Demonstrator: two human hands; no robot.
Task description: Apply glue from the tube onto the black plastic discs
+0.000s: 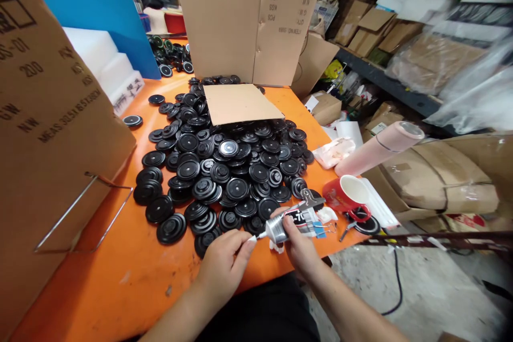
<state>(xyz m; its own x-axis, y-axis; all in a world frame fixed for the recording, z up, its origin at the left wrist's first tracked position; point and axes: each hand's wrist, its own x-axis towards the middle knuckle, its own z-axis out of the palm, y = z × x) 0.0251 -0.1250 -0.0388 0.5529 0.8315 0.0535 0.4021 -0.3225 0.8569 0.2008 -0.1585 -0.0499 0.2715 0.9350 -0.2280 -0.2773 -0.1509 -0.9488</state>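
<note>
My right hand (298,243) is wrapped round a silver glue tube (276,228) with a black and white label. A metal bulldog clip (310,200) and a blue clip (319,229) sit on the tube. The thumb and forefinger of my left hand (226,262) pinch at the tip of the tube's white nozzle, where a small white bit shows. Beyond both hands, a large heap of round black discs (236,188) covers the orange table (108,283). A flat cardboard piece (240,104) lies on the heap's far part.
At the right edge are a red mug (340,194), a pink bottle (379,147) and a roll of black tape (366,223). A carton (52,91) with a bent wire frame (116,219) beside it stands left. An upright cardboard box (248,21) stands behind the heap.
</note>
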